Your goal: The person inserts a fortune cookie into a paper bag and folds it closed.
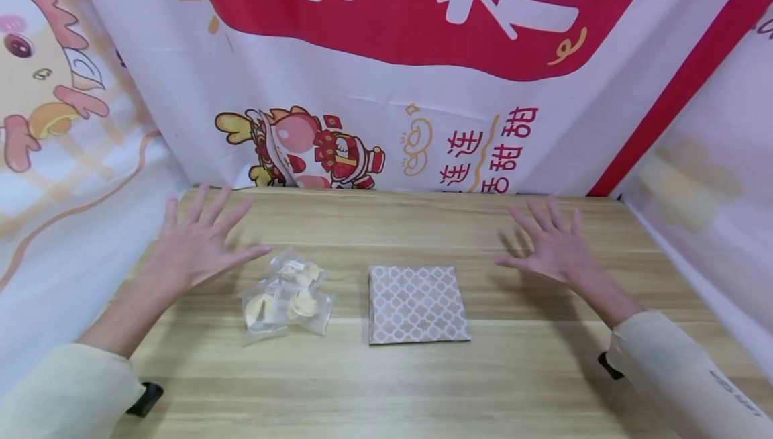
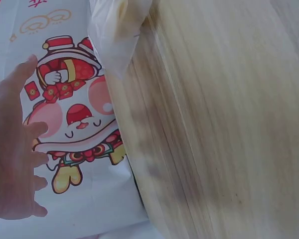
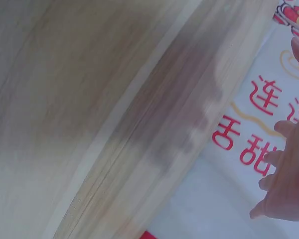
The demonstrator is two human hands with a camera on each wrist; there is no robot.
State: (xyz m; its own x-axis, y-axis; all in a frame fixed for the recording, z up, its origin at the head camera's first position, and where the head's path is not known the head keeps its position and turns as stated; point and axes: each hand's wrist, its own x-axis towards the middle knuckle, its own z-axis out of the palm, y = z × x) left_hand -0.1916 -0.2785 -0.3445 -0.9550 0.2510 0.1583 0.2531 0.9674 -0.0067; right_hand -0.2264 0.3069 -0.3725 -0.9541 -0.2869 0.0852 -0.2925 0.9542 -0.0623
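Note:
My left hand (image 1: 196, 244) hovers over the left part of the table, fingers spread and holding nothing. To its right lie several clear plastic packets (image 1: 290, 295) with pale folded pieces like fortune cookies inside. Part of one packet (image 2: 118, 30) shows at the top of the left wrist view. Right of the packets, a flat beige square (image 1: 418, 305) with a white lattice pattern rests on the table. My right hand (image 1: 555, 248) is spread above the table's right side, also holding nothing, its shadow falling on the wood beneath.
The wood-grain table (image 1: 338, 392) runs back to a white and red printed cloth (image 1: 386, 83). More cloth walls stand at left (image 1: 78, 237) and right (image 1: 700, 177). A small black thing (image 1: 145, 399) sits at the left sleeve, another (image 1: 610, 365) at the right.

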